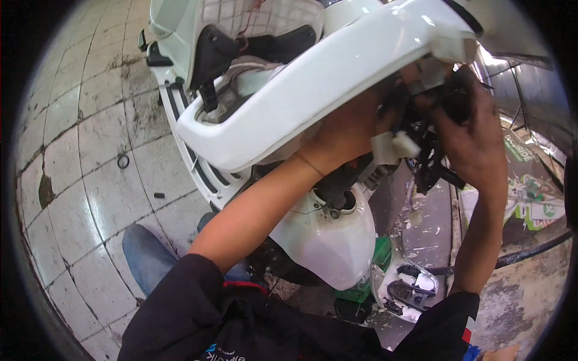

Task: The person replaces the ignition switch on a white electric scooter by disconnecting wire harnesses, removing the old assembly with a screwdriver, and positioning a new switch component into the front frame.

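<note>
A long white scooter body panel lies slantwise across the middle of the view. My left hand reaches in under its lower edge; shadow and parts hide its fingers. On the far side of a tangle of black wiring, my right hand is closed, fingers curled round a dark part that I cannot make out. Between the two hands hangs a white plug connector. Another pale, blurred connector block sits above them, by the panel's right end.
Below the arms is a white rounded scooter fender. A white cover with dark inserts lies near a green object. On the tiled floor lie a black ring and a small black piece. A dark hose runs at right.
</note>
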`<action>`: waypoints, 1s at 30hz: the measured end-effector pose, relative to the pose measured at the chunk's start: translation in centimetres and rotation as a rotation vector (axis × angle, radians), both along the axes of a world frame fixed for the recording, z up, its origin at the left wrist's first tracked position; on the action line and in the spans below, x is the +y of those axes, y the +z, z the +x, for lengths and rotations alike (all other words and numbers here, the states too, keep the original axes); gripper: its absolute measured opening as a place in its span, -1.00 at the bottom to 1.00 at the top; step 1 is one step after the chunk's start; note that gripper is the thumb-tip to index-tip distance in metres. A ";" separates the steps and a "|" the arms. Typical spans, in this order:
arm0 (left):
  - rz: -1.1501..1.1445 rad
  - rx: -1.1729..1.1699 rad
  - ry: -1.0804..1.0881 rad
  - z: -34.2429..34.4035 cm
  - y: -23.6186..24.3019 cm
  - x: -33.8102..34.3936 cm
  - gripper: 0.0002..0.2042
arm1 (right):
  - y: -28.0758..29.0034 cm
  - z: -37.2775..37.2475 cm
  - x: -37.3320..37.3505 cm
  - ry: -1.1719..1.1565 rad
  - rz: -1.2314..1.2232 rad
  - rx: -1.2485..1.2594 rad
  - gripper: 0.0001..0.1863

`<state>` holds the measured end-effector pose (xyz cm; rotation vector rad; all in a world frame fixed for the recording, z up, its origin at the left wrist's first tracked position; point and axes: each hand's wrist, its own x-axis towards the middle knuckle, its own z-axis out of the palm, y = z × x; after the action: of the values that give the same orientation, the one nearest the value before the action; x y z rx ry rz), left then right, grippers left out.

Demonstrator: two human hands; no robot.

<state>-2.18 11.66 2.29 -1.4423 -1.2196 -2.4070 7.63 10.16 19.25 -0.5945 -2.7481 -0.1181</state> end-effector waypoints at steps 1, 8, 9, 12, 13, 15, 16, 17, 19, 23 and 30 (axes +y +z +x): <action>-0.125 -0.019 -0.118 -0.3 0.1 -0.2 -0.69 | -0.1 0.0 0.0 -0.005 0.013 0.018 -0.63; 0.205 -0.651 -1.056 -0.9 0.7 -0.5 -0.74 | -0.1 2.0 0.1 0.067 0.495 0.096 -0.51; 0.208 -0.624 -1.053 -1.0 1.1 -0.4 -0.74 | 0.2 2.0 -0.1 0.071 0.509 0.118 -0.51; -0.009 -0.451 -0.797 -1.8 2.9 -2.0 -0.38 | -0.5 2.0 0.6 0.064 0.505 0.088 -0.55; -0.006 -0.448 -0.798 -1.9 3.4 -2.2 -0.38 | -0.3 1.8 0.7 0.063 0.510 0.089 -0.55; -0.073 -0.327 -0.648 -1.9 4.2 -2.2 -0.44 | 0.2 1.4 0.7 0.032 0.298 0.057 -0.54; -0.103 -0.311 -0.600 -1.9 4.4 -2.3 -0.47 | 0.2 1.2 0.7 0.026 0.227 0.048 -0.54; -0.135 -0.292 -0.553 -1.9 4.7 -2.5 -0.50 | 0.0 1.2 0.5 0.036 0.374 0.043 -0.52; 0.021 -0.115 -0.217 -2.1 4.4 -2.2 -0.65 | -0.5 1.6 0.2 0.049 0.525 0.039 -0.49; -0.009 -0.185 -0.428 -2.3 5.1 -3.1 -0.65 | -0.7 1.7 -0.1 0.020 0.493 0.039 -0.47; -0.024 -0.091 -0.456 -3.0 4.8 -2.3 -0.66 | -0.5 1.0 -0.9 -0.149 0.305 -0.015 -0.47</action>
<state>-5.19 9.40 7.06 -1.8029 -1.0262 -2.7762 8.64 9.27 18.71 -0.7101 -2.6224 -0.5663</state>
